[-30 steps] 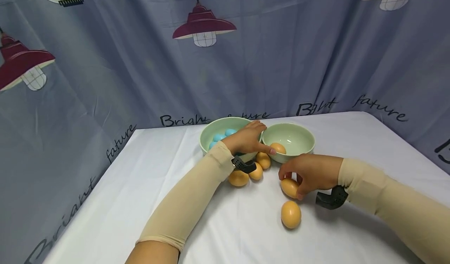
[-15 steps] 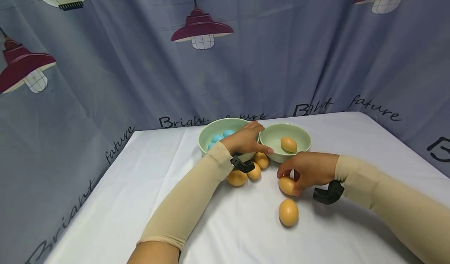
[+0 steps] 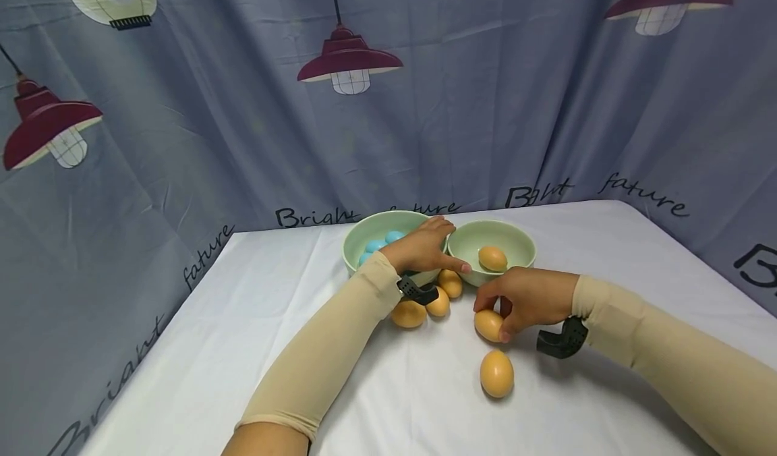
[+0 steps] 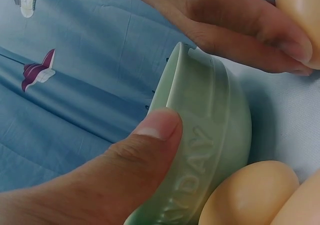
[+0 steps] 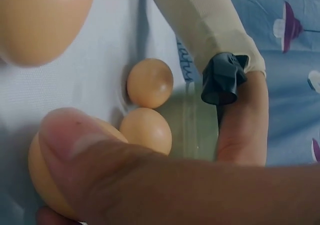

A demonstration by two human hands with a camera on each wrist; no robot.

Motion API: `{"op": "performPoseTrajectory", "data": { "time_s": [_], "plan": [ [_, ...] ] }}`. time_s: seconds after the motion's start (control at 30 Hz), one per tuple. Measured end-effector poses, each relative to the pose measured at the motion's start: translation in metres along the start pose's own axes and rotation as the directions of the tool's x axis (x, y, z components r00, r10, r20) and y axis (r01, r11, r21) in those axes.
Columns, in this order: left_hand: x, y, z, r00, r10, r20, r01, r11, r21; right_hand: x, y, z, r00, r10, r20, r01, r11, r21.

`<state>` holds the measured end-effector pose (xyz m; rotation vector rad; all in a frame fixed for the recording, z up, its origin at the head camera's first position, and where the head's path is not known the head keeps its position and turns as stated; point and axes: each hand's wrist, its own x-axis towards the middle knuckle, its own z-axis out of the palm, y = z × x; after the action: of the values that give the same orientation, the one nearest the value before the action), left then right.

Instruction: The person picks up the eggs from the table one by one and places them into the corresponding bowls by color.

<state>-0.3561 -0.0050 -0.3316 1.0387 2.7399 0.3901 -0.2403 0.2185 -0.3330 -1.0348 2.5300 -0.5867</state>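
Two green bowls stand side by side. In the left bowl (image 3: 358,235) lie several blue eggs (image 3: 375,245); the right bowl (image 3: 523,243) holds one orange egg (image 3: 492,258). My left hand (image 3: 420,248) reaches across the left bowl, its thumb touching the right bowl's rim in the left wrist view. In front of the right bowl, my right hand (image 3: 529,299) pinches an orange egg (image 3: 487,325) between thumb and fingers, at the tablecloth. In the right wrist view, the thumb (image 5: 75,135) presses on that egg (image 5: 44,180).
Another orange egg (image 3: 497,374) lies nearer on the white tablecloth (image 3: 425,395). Several orange eggs (image 3: 409,314) rest in front of the left bowl, partly under the left wrist's black strap. A grey-blue curtain (image 3: 425,139) hangs behind.
The orange egg in the right bowl has rolled from its left side toward the middle. The right hand still pinches its egg, slightly further left; the view has shifted a little.
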Motion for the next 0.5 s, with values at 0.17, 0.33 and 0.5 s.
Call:
{"op": "performPoseTrajectory", "data": {
  "time_s": [0.17,0.33,0.5],
  "plan": [
    [-0.002,-0.002,-0.001,1.0,0.002,-0.019,-0.001,1.0,0.011,0.002,0.005,-0.003,0.999,-0.038,0.001,0.038,0.999,0.023],
    [-0.003,-0.002,0.0,1.0,-0.006,-0.007,0.006,1.0,-0.004,0.001,0.009,-0.008,0.996,-0.086,0.005,0.084,0.988,0.131],
    [-0.001,-0.002,-0.001,1.0,0.0,0.005,0.0,1.0,-0.012,-0.004,0.016,-0.028,0.995,-0.086,-0.057,0.098,0.963,0.25]
  ]
}}
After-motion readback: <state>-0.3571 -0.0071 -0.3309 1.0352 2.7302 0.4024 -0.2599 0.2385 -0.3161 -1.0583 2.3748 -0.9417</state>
